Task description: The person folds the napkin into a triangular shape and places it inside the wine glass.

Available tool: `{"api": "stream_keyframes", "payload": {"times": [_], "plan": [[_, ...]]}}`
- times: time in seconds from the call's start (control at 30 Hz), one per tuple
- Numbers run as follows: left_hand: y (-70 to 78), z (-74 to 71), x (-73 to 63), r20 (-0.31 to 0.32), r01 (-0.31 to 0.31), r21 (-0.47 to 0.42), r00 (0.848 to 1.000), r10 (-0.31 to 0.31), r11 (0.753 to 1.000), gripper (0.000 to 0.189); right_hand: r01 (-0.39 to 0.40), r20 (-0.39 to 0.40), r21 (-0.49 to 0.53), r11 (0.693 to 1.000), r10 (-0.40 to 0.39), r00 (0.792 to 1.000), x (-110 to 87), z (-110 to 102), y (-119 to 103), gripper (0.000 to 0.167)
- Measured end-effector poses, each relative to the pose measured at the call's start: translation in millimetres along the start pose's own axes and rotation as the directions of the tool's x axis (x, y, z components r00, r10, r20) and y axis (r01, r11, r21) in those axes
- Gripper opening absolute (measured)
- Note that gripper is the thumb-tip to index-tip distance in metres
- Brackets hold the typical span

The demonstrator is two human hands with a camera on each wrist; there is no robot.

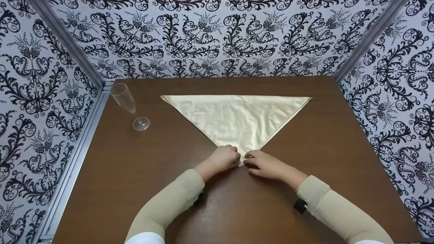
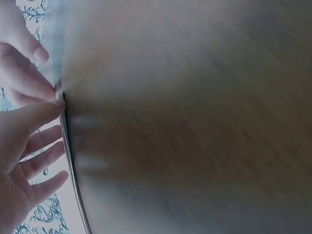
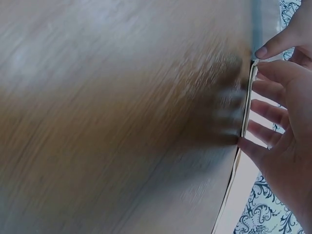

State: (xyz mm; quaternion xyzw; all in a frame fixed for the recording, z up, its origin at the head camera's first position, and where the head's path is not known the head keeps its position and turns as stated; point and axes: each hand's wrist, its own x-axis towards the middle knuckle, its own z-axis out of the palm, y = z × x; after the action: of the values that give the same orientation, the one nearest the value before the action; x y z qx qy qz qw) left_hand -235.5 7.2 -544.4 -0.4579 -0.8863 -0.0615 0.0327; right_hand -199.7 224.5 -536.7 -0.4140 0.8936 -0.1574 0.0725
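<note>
A cream satin napkin [image 1: 234, 115] lies as a folded triangle on the brown table, its long edge at the back and its point towards me. My left hand [image 1: 225, 158] is at the left of that near point, its fingers curled and its thumb at the tip. From the right, my right hand [image 1: 268, 165] touches the point with relaxed, spread fingers. Its thumb stands apart from the cloth in the head view. In the left wrist view the left hand [image 2: 24, 151] meets the thin napkin edge. The right wrist view shows the right hand [image 3: 287, 117] along the same edge.
A clear champagne flute [image 1: 141, 123] stands upright at the back left of the table [image 1: 135, 162]. Patterned walls [image 1: 203, 40] enclose the table at the back and both sides, with a metal rail [image 1: 78, 152] along the left edge.
</note>
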Motion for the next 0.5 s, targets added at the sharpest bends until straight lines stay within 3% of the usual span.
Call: {"api": "stream_keyframes", "payload": {"times": [0.2, 0.5], "plan": [[-13.7, -2.8, -6.3, -0.002, 0.028, -0.014, 1.000, -0.028, 1.000, 0.008, 0.005, -0.007, 0.019, 1.000, -0.005, 1.000, 2.3, 0, 1, 0.030], [-21.6, -7.1, -17.5, -0.007, 0.023, -0.059, 1.000, -0.024, 0.998, 0.007, 0.018, -0.002, 0.023, 1.000, -0.018, 1.000, 12.9, 7, 0, 0.029]]}}
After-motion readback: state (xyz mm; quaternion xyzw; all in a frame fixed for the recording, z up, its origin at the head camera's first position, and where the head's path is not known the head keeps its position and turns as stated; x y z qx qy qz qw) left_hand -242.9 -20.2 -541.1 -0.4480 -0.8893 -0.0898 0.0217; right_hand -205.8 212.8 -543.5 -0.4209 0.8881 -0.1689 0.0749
